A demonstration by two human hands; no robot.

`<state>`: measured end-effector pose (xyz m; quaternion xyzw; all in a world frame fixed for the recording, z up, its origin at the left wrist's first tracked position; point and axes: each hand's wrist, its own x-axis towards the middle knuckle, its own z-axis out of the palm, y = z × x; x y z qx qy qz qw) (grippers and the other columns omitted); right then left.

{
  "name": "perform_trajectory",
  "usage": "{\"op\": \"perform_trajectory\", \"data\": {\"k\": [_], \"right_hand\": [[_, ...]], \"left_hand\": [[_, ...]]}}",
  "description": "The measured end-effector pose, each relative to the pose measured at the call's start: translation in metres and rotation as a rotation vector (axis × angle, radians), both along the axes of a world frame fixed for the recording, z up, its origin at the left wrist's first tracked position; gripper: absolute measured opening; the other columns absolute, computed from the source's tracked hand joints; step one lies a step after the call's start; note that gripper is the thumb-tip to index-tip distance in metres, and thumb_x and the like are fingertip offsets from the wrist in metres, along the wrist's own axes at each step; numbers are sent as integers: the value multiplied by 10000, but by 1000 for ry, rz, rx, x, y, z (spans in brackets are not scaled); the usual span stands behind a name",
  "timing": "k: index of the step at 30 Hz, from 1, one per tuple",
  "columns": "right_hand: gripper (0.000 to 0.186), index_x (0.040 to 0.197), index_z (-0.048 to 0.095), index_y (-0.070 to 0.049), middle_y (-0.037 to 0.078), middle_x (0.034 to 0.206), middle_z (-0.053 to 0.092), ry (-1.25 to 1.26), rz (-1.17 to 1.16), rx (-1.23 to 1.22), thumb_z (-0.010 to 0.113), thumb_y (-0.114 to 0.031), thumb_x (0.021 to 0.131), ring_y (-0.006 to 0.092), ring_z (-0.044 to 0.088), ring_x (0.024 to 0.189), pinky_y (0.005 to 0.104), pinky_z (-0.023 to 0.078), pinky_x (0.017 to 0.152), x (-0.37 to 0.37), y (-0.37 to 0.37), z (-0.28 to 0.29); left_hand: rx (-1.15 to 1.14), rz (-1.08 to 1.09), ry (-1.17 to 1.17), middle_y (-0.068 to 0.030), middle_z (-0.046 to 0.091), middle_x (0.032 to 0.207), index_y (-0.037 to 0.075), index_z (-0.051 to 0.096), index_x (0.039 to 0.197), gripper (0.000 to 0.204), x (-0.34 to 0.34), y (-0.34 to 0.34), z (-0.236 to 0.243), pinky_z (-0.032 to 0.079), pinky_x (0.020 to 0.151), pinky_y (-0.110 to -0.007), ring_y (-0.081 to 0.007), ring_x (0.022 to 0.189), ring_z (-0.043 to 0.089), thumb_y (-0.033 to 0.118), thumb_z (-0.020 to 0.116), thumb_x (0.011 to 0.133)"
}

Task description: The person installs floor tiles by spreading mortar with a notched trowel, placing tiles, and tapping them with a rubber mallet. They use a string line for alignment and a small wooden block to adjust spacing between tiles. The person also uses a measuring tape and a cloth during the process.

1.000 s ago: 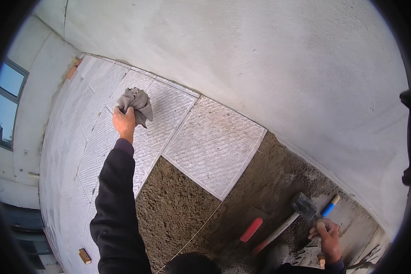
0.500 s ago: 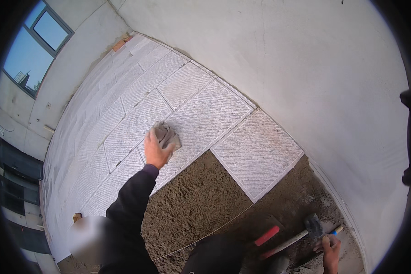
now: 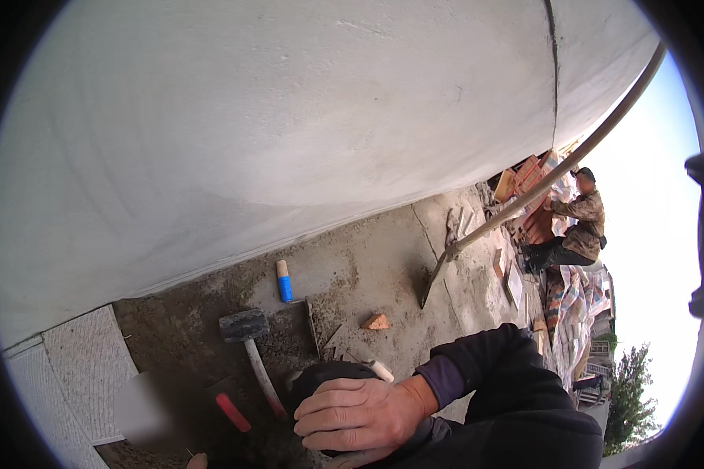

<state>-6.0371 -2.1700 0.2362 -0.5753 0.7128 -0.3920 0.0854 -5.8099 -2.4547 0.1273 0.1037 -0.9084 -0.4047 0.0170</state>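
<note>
My right hand [image 3: 360, 414] lies palm down over a dark rounded shape, likely my knee, fingers stretched out and holding no tool. Its arm, in a black sleeve with a purple cuff, bends in from the lower right. Only a fingertip of my left hand [image 3: 198, 461] shows at the bottom edge; the rest is out of view. Left of the right hand lie a mallet [image 3: 245, 324] with a black head and a tool with a red handle [image 3: 233, 413]. Farther off is a trowel with a blue and wooden handle [image 3: 284, 281]. A pale wooden handle [image 3: 381, 371] shows beside my wrist.
Ribbed pale slabs [image 3: 94, 367] lie at lower left, beside a concrete wall [image 3: 274, 133]. A brick fragment [image 3: 375, 321] sits on the ground. A long-handled shovel [image 3: 477, 234] slants across the right side. Beyond it another person [image 3: 583, 227] bends near stacked bricks and sheeting.
The view has swung right, from the slabs toward the shovel and the other person. My right hand has left the tools and rests on the dark shape; my left hand is almost out of view.
</note>
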Motion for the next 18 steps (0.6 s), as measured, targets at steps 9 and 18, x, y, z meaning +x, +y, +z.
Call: {"op": "perform_trajectory", "data": {"k": [9,18], "right_hand": [[262,1140,713,-29,144,1226,706,159,-319,-51,778,-233,990,341,684,1153,472,525,949,74,69,25],[335,1156,718,-8,202,1260,713,105,-416,-95,423,-156,1099,383,683,1183,493,497,1000,121,109,42]], "left_hand": [[255,-479,140,-215,697,1200,2,648,1101,94,-80,46,-35,553,993,-477,-412,1121,678,-2,670,1009],[295,-656,172,-196,723,1149,-30,699,1112,157,-107,95,-24,559,1005,-477,-387,1111,700,62,574,1086]]}}
